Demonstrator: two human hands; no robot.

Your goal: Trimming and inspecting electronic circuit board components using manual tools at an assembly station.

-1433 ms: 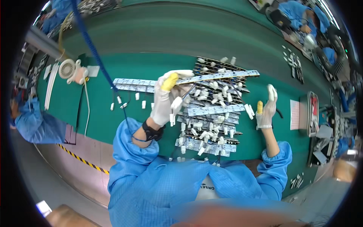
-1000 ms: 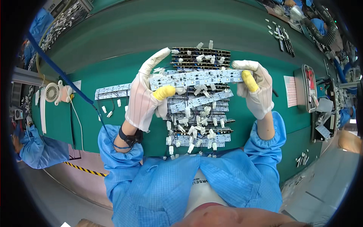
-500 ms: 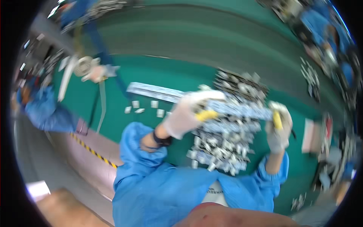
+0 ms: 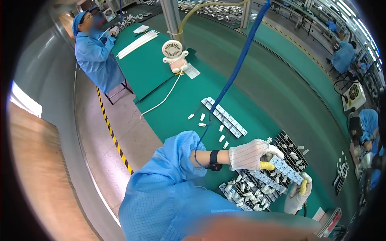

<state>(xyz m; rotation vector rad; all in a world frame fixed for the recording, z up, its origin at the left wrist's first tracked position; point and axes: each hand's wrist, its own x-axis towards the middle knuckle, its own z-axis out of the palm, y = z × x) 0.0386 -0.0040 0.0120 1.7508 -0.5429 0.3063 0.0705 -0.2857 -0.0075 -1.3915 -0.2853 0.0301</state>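
The circuit board (image 4: pixel 286 170) is a narrow, flat, straight strip with a pale bluish-white face, speckled all over with small dark marks. It slants from upper left to lower right in the view, face turned up toward the camera, over a heap of similar strips and white plugs (image 4: pixel 257 188). Its upper-left end sits in the left grip (image 4: pixel 250 156), and its lower-right end in the right grip (image 4: pixel 298 195).

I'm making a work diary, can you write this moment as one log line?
left hand: holds left end of circuit strip; right hand: holds its right end; strip: over strip pile; fan: on green table
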